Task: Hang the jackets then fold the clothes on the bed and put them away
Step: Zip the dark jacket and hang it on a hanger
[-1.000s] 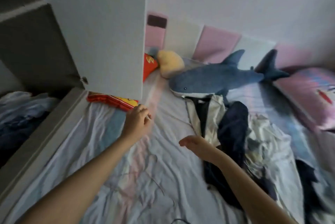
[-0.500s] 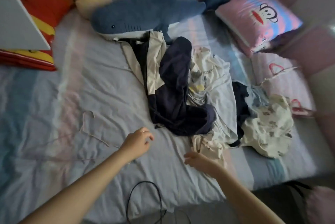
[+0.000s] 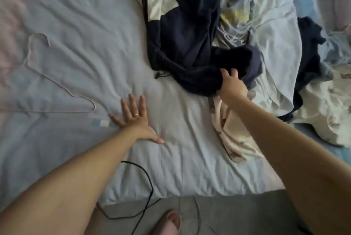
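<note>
A bed (image 3: pixel 76 25) with a creased pale grey-blue sheet filled most of the head view, and its near edge met a grey floor (image 3: pixel 237 215) at the bottom. A foot in a pink slipper (image 3: pixel 168 221) stood on that floor.

The left arm reached forward from the lower left. The left hand (image 3: pixel 135 120) lay palm down on the sheet, its fingers (image 3: pixel 131 101) straight and spread wide, the thumb out to the right, a ring on one finger. It pressed on the bare sheet and held nothing.

The right arm came in from the lower right, crossing over a cream printed garment (image 3: pixel 233 139) at the bed's edge. The right hand (image 3: pixel 232 86) was at the near end of a navy jacket (image 3: pixel 190 35), its fingers (image 3: pixel 226 73) curled into the dark cloth and gripping a bunched fold.

The jacket, navy with cream panels, lay crumpled from the top of the frame down to the middle of the bed. To its right, touching it, lay the other clothes in a loose pile: a pale shirt (image 3: pixel 275 44), a dark garment (image 3: pixel 307 48) and a cream patterned piece (image 3: pixel 326 105).

A thin pink hanger (image 3: pixel 57 82) lay flat on the sheet, left of the left hand and well apart from the jacket. A black cable (image 3: pixel 150 183) ran off the bed's near edge to the floor.
</note>
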Demonstrator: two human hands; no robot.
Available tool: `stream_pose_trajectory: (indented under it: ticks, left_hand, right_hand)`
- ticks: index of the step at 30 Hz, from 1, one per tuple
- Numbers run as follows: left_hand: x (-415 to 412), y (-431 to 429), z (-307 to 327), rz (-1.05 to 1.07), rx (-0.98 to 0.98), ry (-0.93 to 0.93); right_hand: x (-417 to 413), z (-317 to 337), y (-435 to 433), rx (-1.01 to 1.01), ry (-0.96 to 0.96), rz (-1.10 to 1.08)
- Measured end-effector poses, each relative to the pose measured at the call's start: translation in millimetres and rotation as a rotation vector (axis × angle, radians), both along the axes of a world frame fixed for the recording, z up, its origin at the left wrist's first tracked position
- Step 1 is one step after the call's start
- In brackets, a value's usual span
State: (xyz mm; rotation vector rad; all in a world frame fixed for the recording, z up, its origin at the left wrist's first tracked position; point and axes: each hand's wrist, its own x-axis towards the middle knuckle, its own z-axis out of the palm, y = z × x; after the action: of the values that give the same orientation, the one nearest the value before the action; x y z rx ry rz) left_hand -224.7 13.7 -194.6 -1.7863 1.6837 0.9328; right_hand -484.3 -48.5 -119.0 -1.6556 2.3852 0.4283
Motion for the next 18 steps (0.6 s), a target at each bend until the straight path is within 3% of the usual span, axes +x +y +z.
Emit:
stream_pose_trajectory:
  ticks: [6, 10, 13, 15, 17, 18]
  left_hand:
    - [1.2, 1.5, -9.5, 0.001, 0.042, 0.007]
    - [6.3, 3.6, 9.4, 0.041, 0.074, 0.04]
    - [15.5, 11.7, 26.8, 0.099, 0.088, 0.146]
    - [11.9, 23.3, 40.0, 0.211, 0.037, 0.328]
    - [13.7, 48.4, 81.3, 0.291, -0.226, 0.44]
    - [12.2, 57.2, 101.8, 0.226, -0.414, 0.426]
  right_hand:
    - [23.5, -43.4, 47.0, -0.163, -0.061, -0.009]
    - [62.6, -18.8, 122.4, -0.018, -0.18, 0.152]
    - [97.3, 18.8, 171.6, 0.092, -0.326, 0.15]
    - [118.1, 43.3, 189.6, 0.19, -0.505, 0.054]
    - [134.5, 92.6, 198.9, 0.256, -0.622, 0.082]
    - [141.4, 113.0, 203.2, 0.27, -0.631, 0.168]
